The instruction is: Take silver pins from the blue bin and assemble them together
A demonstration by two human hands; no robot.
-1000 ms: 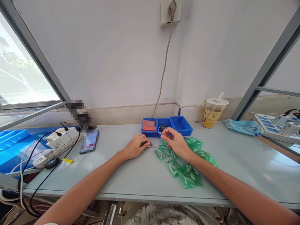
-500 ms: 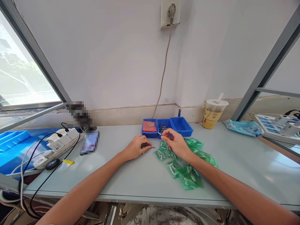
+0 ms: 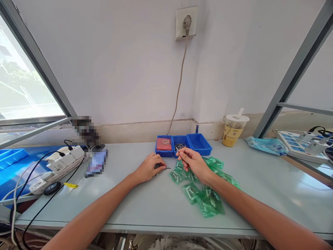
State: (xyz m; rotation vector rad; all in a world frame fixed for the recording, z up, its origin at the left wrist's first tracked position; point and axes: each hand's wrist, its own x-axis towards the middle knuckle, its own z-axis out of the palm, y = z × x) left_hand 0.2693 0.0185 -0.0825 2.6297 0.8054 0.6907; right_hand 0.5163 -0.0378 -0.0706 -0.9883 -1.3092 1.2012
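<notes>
My left hand (image 3: 148,168) rests on the grey table (image 3: 145,205), fingers curled round a small dark part with metal pins (image 3: 160,167). My right hand (image 3: 194,161) hovers over a heap of several green plastic bags (image 3: 205,194) and pinches a tiny metal piece at its fingertips, just in front of the blue trays. Three joined blue trays (image 3: 199,143) stand at the back: the left one holds a red pad (image 3: 163,144), the middle one small metal parts (image 3: 180,145), the right one looks bare.
A lidded drink cup with straw (image 3: 233,130) stands at the back right beside a blue packet (image 3: 266,145). White power strips with black cables (image 3: 56,163) and a blurred phone (image 3: 95,163) lie at left. A cord runs up to a wall socket (image 3: 186,22).
The view has tilted upward a little, so everything sits lower in frame. Both hands stay in nearly the same place; the right hand still pinches by the middle tray.
</notes>
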